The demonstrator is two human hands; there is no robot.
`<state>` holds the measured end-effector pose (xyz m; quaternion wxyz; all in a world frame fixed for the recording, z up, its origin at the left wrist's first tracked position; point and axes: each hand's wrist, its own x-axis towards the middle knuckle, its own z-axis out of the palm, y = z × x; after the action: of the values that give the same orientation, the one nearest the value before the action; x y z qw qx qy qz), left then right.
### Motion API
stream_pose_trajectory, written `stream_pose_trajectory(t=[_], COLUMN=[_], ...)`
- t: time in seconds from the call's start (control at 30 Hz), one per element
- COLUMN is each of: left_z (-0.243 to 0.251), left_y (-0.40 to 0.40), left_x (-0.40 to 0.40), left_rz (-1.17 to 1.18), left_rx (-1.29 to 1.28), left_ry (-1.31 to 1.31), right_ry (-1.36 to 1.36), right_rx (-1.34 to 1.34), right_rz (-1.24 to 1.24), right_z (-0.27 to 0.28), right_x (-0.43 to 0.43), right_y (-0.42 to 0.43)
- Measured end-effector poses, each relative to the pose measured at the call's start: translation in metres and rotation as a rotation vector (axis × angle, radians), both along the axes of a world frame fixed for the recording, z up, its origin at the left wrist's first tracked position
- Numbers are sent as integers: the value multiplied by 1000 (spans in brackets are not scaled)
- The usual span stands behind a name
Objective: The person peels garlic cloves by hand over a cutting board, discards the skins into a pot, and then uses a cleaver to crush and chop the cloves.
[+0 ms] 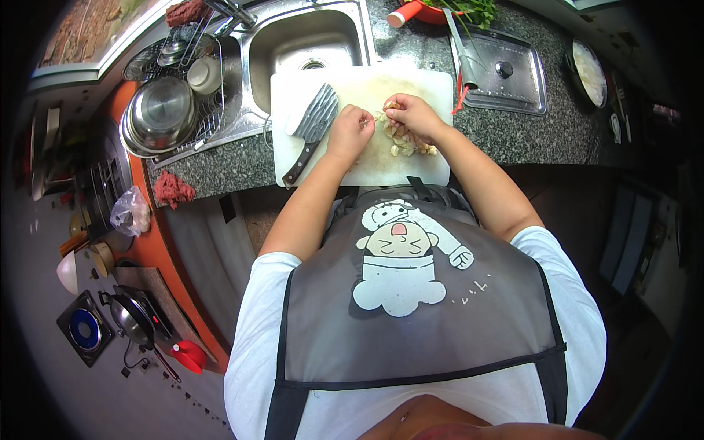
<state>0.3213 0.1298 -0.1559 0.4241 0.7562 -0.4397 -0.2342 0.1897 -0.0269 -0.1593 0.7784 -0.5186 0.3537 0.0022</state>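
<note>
A white cutting board (pixel 379 170) lies on the counter, its far left part over the sink's edge. Above its middle, my left hand (pixel 352 135) has its thumb and fingertips pinched together at a small pale piece, perhaps peel. My right hand (pixel 412 116) pinches a brownish garlic clove just to the right. Below and beside the right hand, garlic cloves and loose skins (pixel 406 144) form a small heap on the board. A cleaver (pixel 314 124) with a dark handle rests flat to the left of my left hand, blade pointing away from me.
A steel sink (pixel 308 38) lies beyond the board. Left stands a dish rack with a steel bowl (pixel 162 113); a red scouring pad (pixel 173 188) sits at the counter edge. At right are a tray with a lid knob (pixel 503 91), another knife (pixel 461 55) and a bowl (pixel 589 74).
</note>
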Motion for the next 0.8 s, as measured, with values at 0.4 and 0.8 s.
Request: stream_pose_trajectory(t=[0.4, 0.8], left_z=[0, 6], left_y=[16, 83], left_x=[29, 0], left_rz=[262, 337], left_rx=[89, 215], left_ry=[62, 593], right_ry=[272, 235], right_rx=[-635, -1250], right_rz=[49, -124], right_z=[11, -46], right_x=[10, 91], right_y=[-20, -73])
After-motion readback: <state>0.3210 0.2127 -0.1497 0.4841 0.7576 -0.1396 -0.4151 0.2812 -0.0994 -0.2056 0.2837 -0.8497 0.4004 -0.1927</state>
